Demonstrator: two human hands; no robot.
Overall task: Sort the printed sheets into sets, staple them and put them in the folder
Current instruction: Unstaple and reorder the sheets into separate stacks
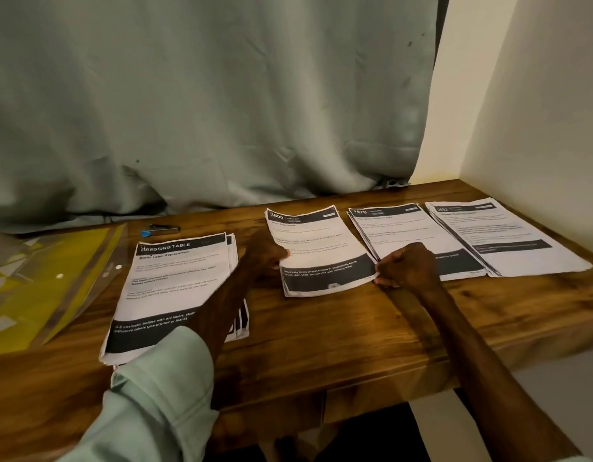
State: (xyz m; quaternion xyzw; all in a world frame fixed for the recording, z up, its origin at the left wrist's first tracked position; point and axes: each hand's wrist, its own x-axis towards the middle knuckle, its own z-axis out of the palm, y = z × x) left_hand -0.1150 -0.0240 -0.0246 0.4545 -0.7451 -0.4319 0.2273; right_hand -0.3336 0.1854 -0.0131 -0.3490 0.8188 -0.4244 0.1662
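Printed sheets (175, 288) are laid in four stacks across the wooden bench (321, 328). At far left a yellow folder (38, 278) is seen, with a stapler (160, 230) just beyond it. The second stack (318, 241) is gripped at its left edge by the left hand (265, 256), and its lower right corner is pinched by the curled fingers (385, 281) of the right hand (408, 266). Two more stacks (501, 241) lie at right.

Four paper stacks (175, 288), one folder (38, 278), one stapler (160, 230)
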